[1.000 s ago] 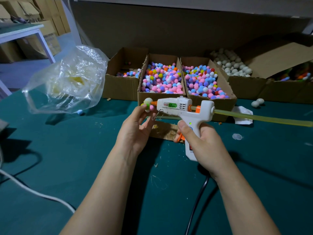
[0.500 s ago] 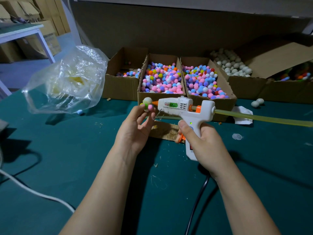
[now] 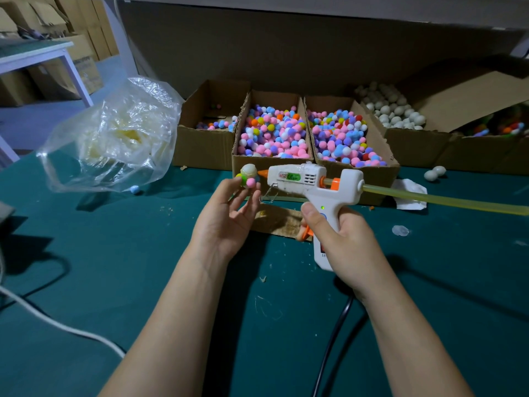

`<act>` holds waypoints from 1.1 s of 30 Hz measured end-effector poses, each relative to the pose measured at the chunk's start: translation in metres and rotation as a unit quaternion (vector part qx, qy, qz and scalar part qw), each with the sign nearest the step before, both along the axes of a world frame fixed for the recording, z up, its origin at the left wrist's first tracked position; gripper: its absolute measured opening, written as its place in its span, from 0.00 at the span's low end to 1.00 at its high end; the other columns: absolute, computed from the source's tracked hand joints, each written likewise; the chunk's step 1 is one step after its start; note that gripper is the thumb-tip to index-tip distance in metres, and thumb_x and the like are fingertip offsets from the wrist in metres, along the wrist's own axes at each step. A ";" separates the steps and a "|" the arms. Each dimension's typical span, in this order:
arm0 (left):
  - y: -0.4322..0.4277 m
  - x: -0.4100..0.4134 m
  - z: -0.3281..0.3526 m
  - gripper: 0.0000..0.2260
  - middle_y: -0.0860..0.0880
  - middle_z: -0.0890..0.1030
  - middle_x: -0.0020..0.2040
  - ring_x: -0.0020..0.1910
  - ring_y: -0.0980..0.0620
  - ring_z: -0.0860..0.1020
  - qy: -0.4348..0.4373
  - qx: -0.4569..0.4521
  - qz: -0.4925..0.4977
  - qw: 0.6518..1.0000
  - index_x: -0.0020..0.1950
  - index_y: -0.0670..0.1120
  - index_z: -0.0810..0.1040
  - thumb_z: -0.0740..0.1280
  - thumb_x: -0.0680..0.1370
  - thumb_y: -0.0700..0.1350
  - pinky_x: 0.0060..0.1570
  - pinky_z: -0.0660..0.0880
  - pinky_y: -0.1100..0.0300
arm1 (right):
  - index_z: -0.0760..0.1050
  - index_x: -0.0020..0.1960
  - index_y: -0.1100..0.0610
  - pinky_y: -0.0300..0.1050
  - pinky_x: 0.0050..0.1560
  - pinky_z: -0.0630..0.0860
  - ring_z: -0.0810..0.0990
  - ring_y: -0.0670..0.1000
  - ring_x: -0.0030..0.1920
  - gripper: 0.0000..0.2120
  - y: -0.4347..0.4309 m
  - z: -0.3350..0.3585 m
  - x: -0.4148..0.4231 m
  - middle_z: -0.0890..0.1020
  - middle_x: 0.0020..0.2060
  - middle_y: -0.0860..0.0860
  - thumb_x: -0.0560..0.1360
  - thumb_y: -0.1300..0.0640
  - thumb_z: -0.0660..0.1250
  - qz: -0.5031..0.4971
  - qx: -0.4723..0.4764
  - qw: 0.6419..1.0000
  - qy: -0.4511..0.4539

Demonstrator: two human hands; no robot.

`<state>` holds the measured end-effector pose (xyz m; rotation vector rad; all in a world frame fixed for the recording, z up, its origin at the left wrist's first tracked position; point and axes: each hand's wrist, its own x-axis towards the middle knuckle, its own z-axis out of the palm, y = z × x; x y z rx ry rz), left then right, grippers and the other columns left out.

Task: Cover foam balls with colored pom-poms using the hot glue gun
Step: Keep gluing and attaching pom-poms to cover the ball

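While both arms reach out over the green table (image 3: 114, 267), a black cord (image 3: 332, 339) runs up from the near edge toward the right hand (image 3: 343, 242). That hand's fingers are curled tight round the handle of the white glue gun (image 3: 297, 179). A long yellow glue stick (image 3: 443, 197) pokes out of the gun's back toward the right edge.

The left hand (image 3: 226, 216) is palm up. Its fingertips pinch the foam ball (image 3: 248, 171) and hold it in the air over the middle of the table. Pink and green pom-poms (image 3: 251, 182) are stuck low on the ball, and its top is bare white. The gun's orange tip is right at the ball's side.

A flat cardboard scrap (image 3: 280, 222) lies under the gun. Along the far edge stand two pom-pom boxes (image 3: 272, 161), filled with many colors. A box of white balls (image 3: 415, 141) stands to their right. A crinkly plastic bag (image 3: 114, 136) sits near the far left corner.
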<state>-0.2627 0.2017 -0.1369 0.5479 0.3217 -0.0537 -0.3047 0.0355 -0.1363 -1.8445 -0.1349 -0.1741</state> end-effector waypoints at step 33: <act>-0.001 0.006 -0.004 0.02 0.42 0.85 0.47 0.45 0.51 0.84 -0.018 0.090 0.021 0.996 0.43 0.41 0.81 0.69 0.74 0.35 0.50 0.80 0.63 | 0.76 0.42 0.48 0.24 0.32 0.68 0.75 0.32 0.30 0.07 0.003 -0.001 -0.001 0.76 0.24 0.34 0.76 0.47 0.65 0.032 0.021 0.999 0.005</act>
